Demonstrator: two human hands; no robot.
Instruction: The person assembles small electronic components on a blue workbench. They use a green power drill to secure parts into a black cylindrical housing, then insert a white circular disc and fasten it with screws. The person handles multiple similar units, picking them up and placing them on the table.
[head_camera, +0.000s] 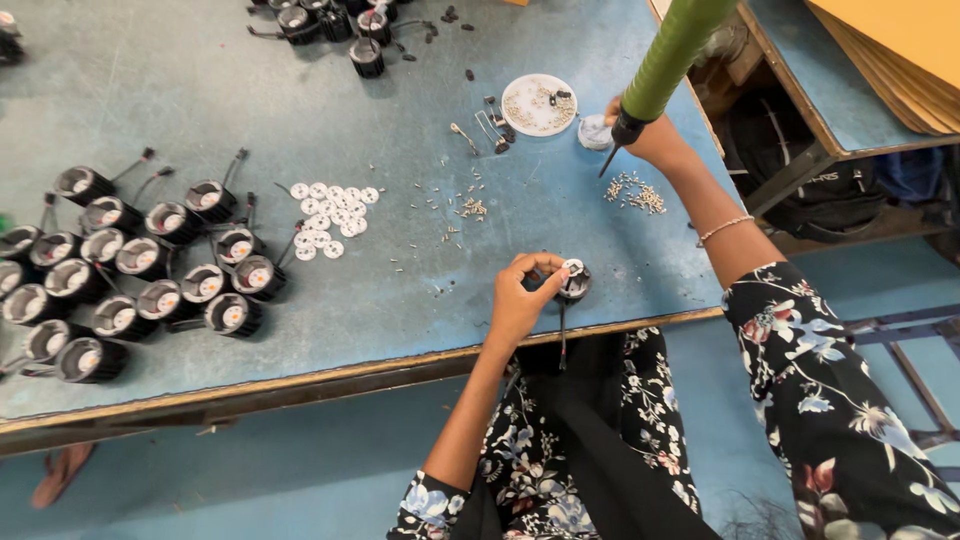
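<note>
My left hand (522, 295) pinches a small black round lamp housing (574, 281) with a white disc on top, near the table's front edge. A dark wire hangs from it over the edge. My right hand (655, 138) is raised further back and grips a green-handled electric screwdriver (668, 58), its tip pointing down toward a pile of small screws (634, 192). A small white cup (594, 131) stands just left of that hand.
Many black lamp housings (140, 270) with wires crowd the blue table's (300, 100) left side. Several white discs (328, 212) lie mid-table, loose screws (458, 212) beside them. A white plate (538, 104) of parts and more housings (340, 25) sit at the back. A second table (850, 90) stands right.
</note>
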